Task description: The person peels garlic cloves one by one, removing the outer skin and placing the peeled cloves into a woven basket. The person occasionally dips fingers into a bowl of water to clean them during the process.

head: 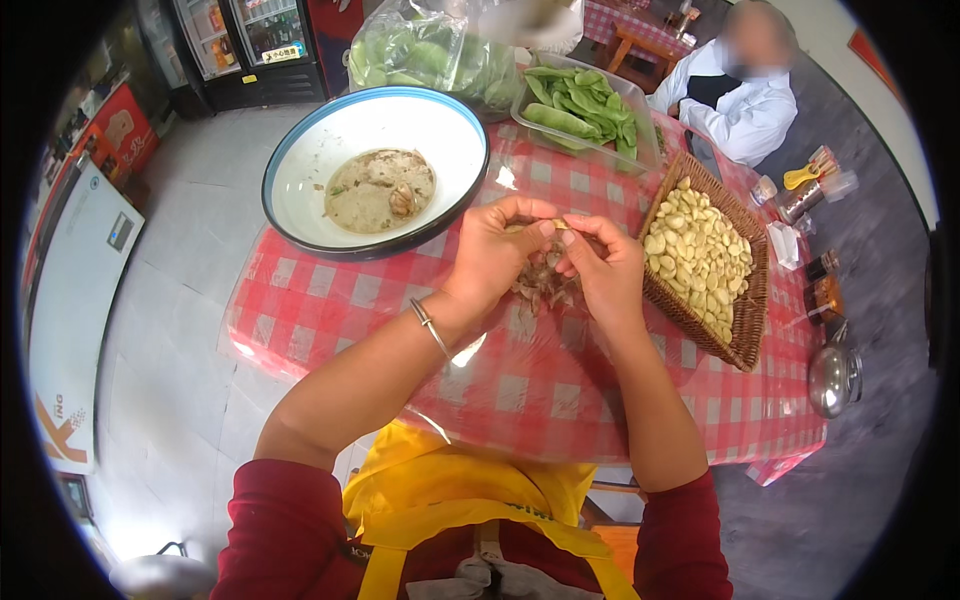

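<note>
Between the fingertips of my left hand and my right hand is a small garlic clove, pinched from both sides. Below my fingers lies a heap of papery garlic skins on the checked tablecloth, partly covered by my hands. A wicker basket full of peeled garlic cloves stands just right of my right hand. To the left, a large white enamel bowl with a blue rim holds cloudy water and some unpeeled garlic.
Behind the bowl are a plastic bag of green pods and a clear tub with flat green beans. A person sits at the far right corner. Condiment jars and a metal pot line the right edge.
</note>
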Demonstrator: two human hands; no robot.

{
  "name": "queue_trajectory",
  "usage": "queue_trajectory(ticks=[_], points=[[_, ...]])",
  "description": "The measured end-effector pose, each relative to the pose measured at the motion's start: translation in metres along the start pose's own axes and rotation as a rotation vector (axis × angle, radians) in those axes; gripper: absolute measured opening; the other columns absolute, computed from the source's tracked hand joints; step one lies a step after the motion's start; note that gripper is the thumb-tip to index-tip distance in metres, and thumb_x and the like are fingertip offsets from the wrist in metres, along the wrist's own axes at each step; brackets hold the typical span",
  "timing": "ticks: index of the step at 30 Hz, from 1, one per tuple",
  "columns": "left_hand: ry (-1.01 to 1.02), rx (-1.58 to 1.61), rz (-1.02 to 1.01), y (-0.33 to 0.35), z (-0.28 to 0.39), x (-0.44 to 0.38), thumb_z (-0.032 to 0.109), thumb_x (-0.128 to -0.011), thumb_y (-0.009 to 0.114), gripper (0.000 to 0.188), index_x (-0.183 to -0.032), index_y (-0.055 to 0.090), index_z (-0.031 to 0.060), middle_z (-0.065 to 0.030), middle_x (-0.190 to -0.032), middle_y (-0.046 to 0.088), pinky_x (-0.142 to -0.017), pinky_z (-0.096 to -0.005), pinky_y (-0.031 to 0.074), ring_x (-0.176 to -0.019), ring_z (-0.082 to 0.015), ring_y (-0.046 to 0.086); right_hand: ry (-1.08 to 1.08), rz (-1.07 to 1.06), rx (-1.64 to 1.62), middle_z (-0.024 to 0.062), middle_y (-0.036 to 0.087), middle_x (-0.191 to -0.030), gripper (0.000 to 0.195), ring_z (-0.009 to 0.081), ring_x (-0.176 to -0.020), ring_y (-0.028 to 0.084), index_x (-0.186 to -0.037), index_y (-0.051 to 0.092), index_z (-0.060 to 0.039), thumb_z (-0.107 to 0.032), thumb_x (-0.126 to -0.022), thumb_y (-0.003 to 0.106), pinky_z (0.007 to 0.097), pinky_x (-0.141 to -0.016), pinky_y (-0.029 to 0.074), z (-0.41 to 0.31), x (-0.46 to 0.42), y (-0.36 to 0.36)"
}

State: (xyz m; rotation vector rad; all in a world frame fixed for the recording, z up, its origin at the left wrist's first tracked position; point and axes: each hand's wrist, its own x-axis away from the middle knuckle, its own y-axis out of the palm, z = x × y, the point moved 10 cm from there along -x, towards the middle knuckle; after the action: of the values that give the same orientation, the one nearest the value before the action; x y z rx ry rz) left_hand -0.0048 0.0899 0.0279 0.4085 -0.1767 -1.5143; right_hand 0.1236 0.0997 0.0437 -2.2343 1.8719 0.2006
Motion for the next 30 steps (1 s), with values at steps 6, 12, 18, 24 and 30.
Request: queue_trajectory(ticks=[6,12,18,24,30], points=[[0.002,-0.027,0.014,-0.001,0.001,-0.002,0.004,-0.084,0.059,0.013,-0.095,0.059,-0.0024,-0.0052,-0.078,0.061,-0.054,-0.0195,0.044,-0.060,-0.0078,0.053,0.032,0.005,0.020,0.0038,0.061,-0.075,0.017,0.0072,-0.056,0.055,-0.098,0.059,0.0010,-0.010,-0.085,0.058,0.0195,-0.052,0.043,0.003,-0.001,-0.003],[0.022,0.051,0.057,-0.009,0.006,-0.005,0.031,-0.093,0.046,0.036,-0.102,0.055,-0.0018,-0.0065,-0.086,0.057,-0.057,-0.0222,0.044,-0.070,-0.0105,0.054,-0.076,0.068,0.333,0.0035,0.061,-0.075,0.021,0.0076,-0.060,0.053,-0.098,0.060,-0.0027,-0.012,-0.079,0.062,0.0232,-0.054,0.042,0.004,-0.005,-0.013],[-0.085,0.058,-0.013,-0.003,-0.003,-0.003,0.054,-0.092,0.027,0.061,-0.113,0.048,0.0010,-0.0074,-0.087,0.055,-0.056,-0.0226,0.043,-0.072,-0.0131,0.055,-0.246,0.004,0.473,0.0068,0.058,-0.078,0.023,0.0191,-0.065,0.056,-0.099,0.061,-0.0065,-0.014,-0.077,0.063,0.0293,-0.059,0.044,-0.033,0.011,0.010],[-0.097,-0.154,-0.130,0.012,-0.009,0.007,0.061,-0.090,0.022,0.070,-0.119,0.043,0.0007,-0.0089,-0.087,0.055,-0.055,-0.0223,0.044,-0.072,-0.0111,0.053,-0.431,-0.133,0.697,0.0101,0.055,-0.087,0.033,0.0276,-0.076,0.057,-0.109,0.058,-0.0107,-0.009,-0.076,0.060,0.0362,-0.064,0.046,-0.041,0.022,0.034],[-0.093,-0.191,-0.172,0.012,-0.017,0.002,0.060,-0.090,0.024,0.072,-0.126,0.036,-0.0011,-0.0118,-0.095,0.058,-0.065,-0.0254,0.048,-0.082,-0.0169,0.058,-0.482,-0.087,0.770,0.0105,0.058,-0.086,0.019,0.0289,-0.075,0.059,-0.094,0.060,-0.0044,-0.005,-0.075,0.061,0.0352,-0.063,0.048,-0.043,0.026,0.035]])
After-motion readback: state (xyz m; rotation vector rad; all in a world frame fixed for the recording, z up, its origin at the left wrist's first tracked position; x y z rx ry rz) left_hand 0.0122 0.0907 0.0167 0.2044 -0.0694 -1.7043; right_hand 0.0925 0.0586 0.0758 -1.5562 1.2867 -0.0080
